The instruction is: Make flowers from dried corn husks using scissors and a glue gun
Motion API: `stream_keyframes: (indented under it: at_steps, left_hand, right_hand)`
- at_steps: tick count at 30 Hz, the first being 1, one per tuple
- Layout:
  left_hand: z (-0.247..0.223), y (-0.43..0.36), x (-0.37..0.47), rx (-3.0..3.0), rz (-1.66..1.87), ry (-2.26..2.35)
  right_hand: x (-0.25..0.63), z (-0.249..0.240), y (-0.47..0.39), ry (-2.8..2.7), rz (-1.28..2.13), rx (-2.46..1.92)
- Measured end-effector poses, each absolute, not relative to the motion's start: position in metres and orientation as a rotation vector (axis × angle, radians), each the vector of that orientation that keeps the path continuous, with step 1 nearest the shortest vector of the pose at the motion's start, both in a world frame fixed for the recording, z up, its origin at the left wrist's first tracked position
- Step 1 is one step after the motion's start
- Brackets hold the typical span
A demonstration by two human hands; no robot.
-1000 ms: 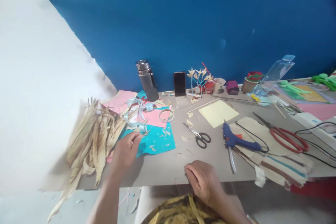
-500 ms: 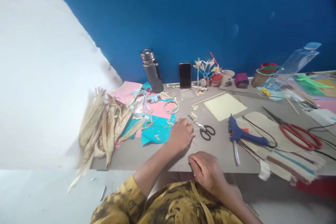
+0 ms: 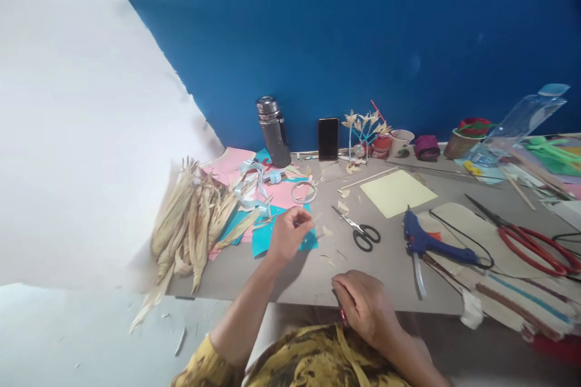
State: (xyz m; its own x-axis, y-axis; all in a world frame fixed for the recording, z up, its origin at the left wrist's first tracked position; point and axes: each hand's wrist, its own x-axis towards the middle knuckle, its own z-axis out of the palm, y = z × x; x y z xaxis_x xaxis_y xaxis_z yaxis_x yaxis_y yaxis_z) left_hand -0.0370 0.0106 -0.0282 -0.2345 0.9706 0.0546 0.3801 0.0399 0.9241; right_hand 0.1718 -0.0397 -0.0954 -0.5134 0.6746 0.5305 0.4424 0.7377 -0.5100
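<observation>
My left hand (image 3: 290,234) is raised over the blue paper (image 3: 259,237), thumb and fingertips brought together; whatever lies between them is too small to make out. Close to the table's front edge, my right hand (image 3: 361,302) is closed, with a bit of something red (image 3: 344,314) showing beneath it. Black-handled scissors (image 3: 357,231) lie on the table between and beyond the hands. Small husk scraps (image 3: 327,260) are scattered near my left hand. A roll of tape (image 3: 304,192) rests on pink and blue paper just beyond it.
Corn husks (image 3: 193,224) are heaped at left. A flask (image 3: 273,133), phone (image 3: 328,139) and husk flowers (image 3: 363,124) stand along the wall. Yellow paper (image 3: 398,192), a blue glue gun (image 3: 431,242), large red-handled scissors (image 3: 535,245) and a clear bottle (image 3: 521,118) are at right.
My left hand has lifted from the table beside the scissors and moved left over the blue paper. My right hand stays closed near the edge. The view has shifted slightly.
</observation>
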Motion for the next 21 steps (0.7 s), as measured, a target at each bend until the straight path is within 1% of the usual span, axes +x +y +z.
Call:
stream_keyframes:
  at_steps: [2,4,10,15,18,21]
  left_hand:
    - [-0.028,0.006,-0.045,1.169,1.238,1.628]
    - [-0.027,-0.001,-0.052,1.082,1.243,1.629]
    - [-0.030,-0.013,-0.058,1.287,1.196,1.813]
    - [-0.030,-0.019,-0.063,1.386,1.249,1.878]
    - [-0.026,-0.030,-0.095,1.357,1.256,2.061]
    - [-0.016,-0.045,-0.145,1.290,1.270,2.449]
  right_hand:
    - [0.171,-0.097,-0.040,-2.199,0.409,-0.858]
    - [0.171,-0.098,-0.039,-2.199,0.410,-0.869]
    - [0.170,-0.094,-0.039,-2.192,0.393,-0.860]
    - [0.169,-0.095,-0.039,-2.186,0.371,-0.854]
    - [0.170,-0.098,-0.039,-2.187,0.364,-0.856]
    - [0.170,-0.101,-0.039,-2.190,0.360,-0.847]
